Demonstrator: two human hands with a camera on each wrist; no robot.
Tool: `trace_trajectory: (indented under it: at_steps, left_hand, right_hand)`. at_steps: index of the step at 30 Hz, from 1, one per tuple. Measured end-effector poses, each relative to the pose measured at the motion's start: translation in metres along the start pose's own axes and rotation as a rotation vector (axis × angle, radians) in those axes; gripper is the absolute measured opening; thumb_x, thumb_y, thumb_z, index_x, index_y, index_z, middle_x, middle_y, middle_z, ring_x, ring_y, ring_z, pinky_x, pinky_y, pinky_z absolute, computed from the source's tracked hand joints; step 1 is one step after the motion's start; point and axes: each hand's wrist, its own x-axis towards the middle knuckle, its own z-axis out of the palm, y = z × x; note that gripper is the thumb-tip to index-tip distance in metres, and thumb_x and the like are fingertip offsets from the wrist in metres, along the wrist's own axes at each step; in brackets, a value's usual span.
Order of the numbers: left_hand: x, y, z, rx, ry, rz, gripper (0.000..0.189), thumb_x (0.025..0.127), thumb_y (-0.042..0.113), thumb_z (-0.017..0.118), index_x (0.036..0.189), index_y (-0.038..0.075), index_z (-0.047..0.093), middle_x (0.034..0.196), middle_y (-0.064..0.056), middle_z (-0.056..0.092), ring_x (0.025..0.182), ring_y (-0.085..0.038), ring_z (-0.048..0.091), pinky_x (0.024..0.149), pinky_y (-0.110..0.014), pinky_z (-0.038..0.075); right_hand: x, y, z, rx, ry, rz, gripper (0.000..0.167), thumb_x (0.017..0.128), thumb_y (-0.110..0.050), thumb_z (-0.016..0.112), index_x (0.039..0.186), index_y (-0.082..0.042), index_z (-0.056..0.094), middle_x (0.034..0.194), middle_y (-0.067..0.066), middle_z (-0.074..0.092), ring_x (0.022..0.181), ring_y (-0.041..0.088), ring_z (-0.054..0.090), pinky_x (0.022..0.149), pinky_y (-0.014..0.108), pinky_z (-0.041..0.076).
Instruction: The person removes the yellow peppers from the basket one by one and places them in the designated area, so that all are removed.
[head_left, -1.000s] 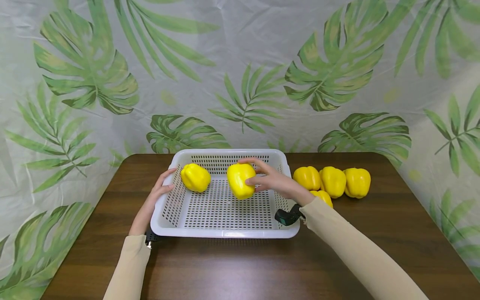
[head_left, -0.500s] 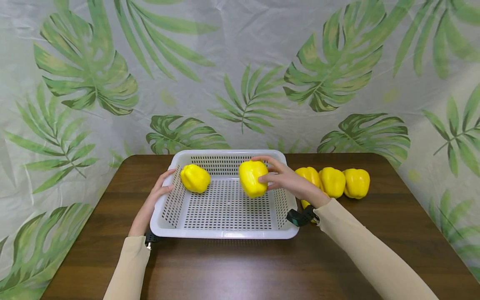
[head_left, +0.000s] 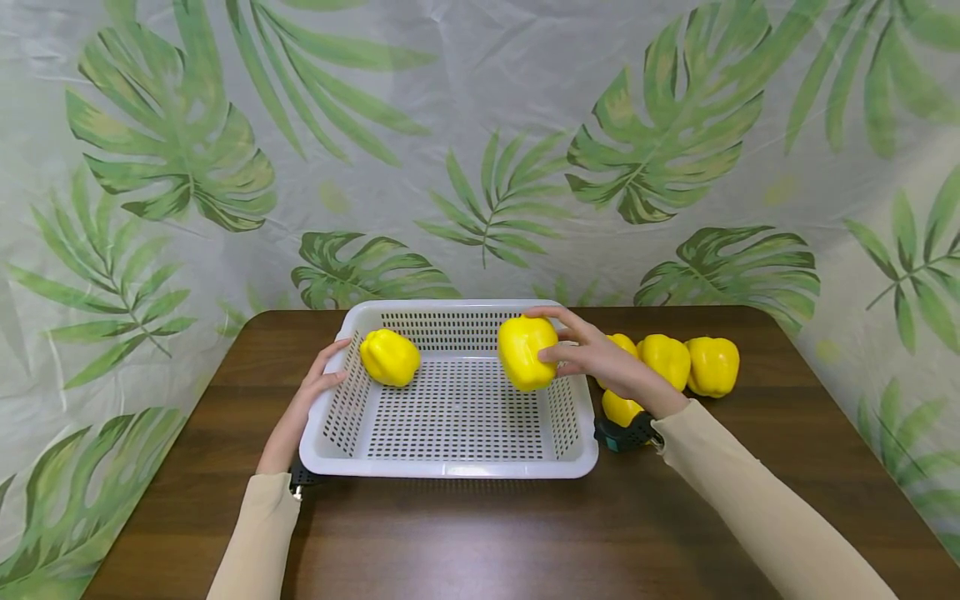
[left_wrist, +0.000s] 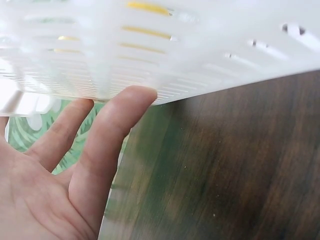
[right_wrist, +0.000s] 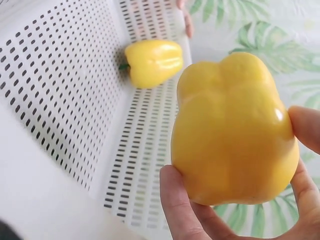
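A yellow bell pepper (head_left: 527, 353) is pinched between the thumb and fingers of my right hand (head_left: 600, 360), up over the right side of a white slotted plastic basket (head_left: 450, 469). In the right wrist view this held pepper (right_wrist: 235, 135) shows its lobed end, with fingertips on both its sides. Another yellow bell pepper (head_left: 390, 357) lies inside the basket at the left. My left hand (head_left: 309, 396) rests against the basket's left rim. Its thumb (left_wrist: 110, 135) and a finger touch the slotted outer wall in the left wrist view, extended rather than wrapped round it.
Right of the basket, several yellow bell peppers (head_left: 713, 367) sit on the dark wooden table (head_left: 465, 542), partly hidden by my right hand and wrist. A leaf-printed cloth (head_left: 495, 100) hangs behind the table.
My right hand has carried its bell pepper rightward, from over the basket's middle toward the right rim. The left hand, the basket and the pepper lying in it have stayed put.
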Motion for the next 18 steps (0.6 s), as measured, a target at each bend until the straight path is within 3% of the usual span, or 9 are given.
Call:
trace_trajectory:
  at_steps: [8, 18]
  left_hand:
    - [-0.001, 0.0, 0.0, -0.001, -0.006, -0.013, 0.052, 0.097, 0.003, 0.032, 0.137, 0.034, 0.044, 0.146, -0.029, 0.014, 0.109, -0.017, 0.054, 0.082, -0.03, 0.051]
    - [0.001, -0.001, -0.001, 0.003, -0.002, 0.023, 0.053, 0.095, 0.0, 0.033, 0.135, 0.032, 0.048, 0.136, -0.014, 0.03, 0.105, -0.016, 0.056, 0.08, -0.029, 0.052]
  right_hand:
    - [-0.01, 0.002, -0.009, -0.028, 0.03, -0.016, 0.056, 0.094, -0.019, 0.059, 0.144, -0.022, 0.035, 0.139, 0.019, 0.036, 0.115, 0.038, 0.045, 0.088, 0.05, 0.047]
    - [-0.022, 0.002, -0.021, -0.05, 0.084, 0.001, 0.057, 0.094, -0.022, 0.06, 0.145, -0.02, 0.034, 0.145, 0.016, 0.03, 0.122, 0.039, 0.037, 0.088, 0.05, 0.047]
